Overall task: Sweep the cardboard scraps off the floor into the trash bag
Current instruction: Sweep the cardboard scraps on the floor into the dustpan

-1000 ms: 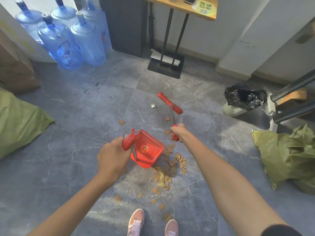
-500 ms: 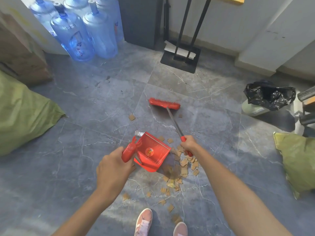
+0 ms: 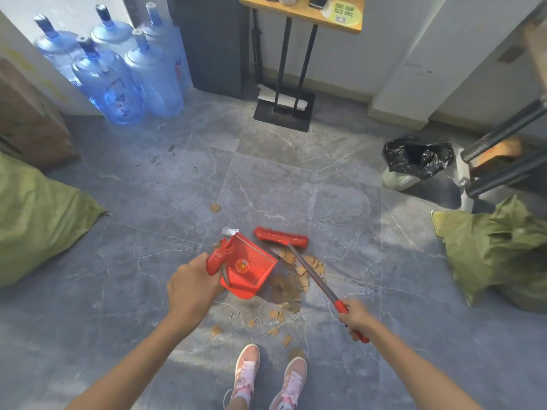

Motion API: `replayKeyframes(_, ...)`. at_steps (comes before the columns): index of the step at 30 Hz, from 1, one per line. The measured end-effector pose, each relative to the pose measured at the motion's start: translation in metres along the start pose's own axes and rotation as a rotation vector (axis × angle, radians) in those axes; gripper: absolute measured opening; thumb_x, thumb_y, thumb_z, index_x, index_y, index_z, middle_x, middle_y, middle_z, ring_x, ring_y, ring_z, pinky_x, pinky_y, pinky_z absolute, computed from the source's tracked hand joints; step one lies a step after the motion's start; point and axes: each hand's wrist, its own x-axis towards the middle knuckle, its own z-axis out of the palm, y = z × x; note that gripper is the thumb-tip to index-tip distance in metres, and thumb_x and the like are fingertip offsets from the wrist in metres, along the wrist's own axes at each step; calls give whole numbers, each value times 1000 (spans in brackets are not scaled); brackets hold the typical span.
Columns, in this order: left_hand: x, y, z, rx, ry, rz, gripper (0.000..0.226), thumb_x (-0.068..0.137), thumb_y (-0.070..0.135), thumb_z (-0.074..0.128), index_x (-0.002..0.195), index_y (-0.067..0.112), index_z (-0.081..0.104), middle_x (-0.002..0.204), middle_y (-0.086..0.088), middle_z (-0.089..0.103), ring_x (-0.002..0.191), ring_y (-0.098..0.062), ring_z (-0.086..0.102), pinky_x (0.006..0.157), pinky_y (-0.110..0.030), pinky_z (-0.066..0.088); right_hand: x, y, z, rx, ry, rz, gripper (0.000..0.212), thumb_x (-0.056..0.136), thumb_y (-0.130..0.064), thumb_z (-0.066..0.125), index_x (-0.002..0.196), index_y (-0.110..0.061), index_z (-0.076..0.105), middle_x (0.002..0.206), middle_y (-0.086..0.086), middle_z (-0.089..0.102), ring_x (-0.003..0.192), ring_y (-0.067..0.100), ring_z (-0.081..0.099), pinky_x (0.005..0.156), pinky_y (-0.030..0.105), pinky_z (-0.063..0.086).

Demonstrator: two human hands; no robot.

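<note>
My left hand [image 3: 192, 287] grips the handle of a red dustpan [image 3: 247, 269] held over the grey tiled floor. My right hand [image 3: 355, 319] holds the red-gripped end of a small broom [image 3: 281, 236], whose red head rests on the floor just right of the pan's back edge. Brown cardboard scraps [image 3: 299, 276] lie in a pile right of the dustpan under the broom's metal shaft, and more are scattered toward my pink shoes [image 3: 266, 377]. One stray scrap [image 3: 215, 207] lies farther out. A black trash bag [image 3: 417, 156] stands open at the right, apart from both hands.
Several blue water jugs [image 3: 118, 78] stand at the back left by cardboard boxes [image 3: 29, 119]. Green sacks lie at the left [image 3: 35, 220] and right [image 3: 497, 255]. A stand with a black base [image 3: 284, 113] is at the back, and black rails [image 3: 503, 161] at the right.
The broom head has swept back toward me, from the far floor to beside the dustpan. My right hand has pulled back and to the right along the handle. The dustpan stayed about in place.
</note>
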Motion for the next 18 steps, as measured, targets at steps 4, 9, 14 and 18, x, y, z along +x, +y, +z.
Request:
replayKeyframes(4,-19,-6,-2,25,12,-18,41,89,50,48,64,17,48,61,-5,58,66,-35,57,57,-33,37,-41,21,-2,55,2,-7,34,89,3,40,118,-4,56,56,5,38,35,14,34,35,18,32)
replayKeyframes(9,-42,-5,-9,56,71,-30,40,90,48,49,72,14,59,69,-12,64,73,-39,61,59,-34,37,-81,49,-19,102,22,-15,35,87,3,44,117,-5,59,53,6,39,34,13,33,36,18,31)
replayKeyframes(14,-56,-6,-12,62,111,-64,38,90,47,49,73,14,58,74,-15,66,76,-40,61,61,-36,39,-100,53,-48,139,26,-36,40,89,3,45,124,-11,56,57,5,40,34,13,33,36,17,30)
replayKeyframes(18,-56,-2,-12,18,100,-60,37,90,44,49,67,15,52,75,-16,66,75,-40,61,59,-34,38,-105,19,-57,141,44,-61,43,88,2,48,129,-11,54,58,7,44,37,13,37,36,18,34)
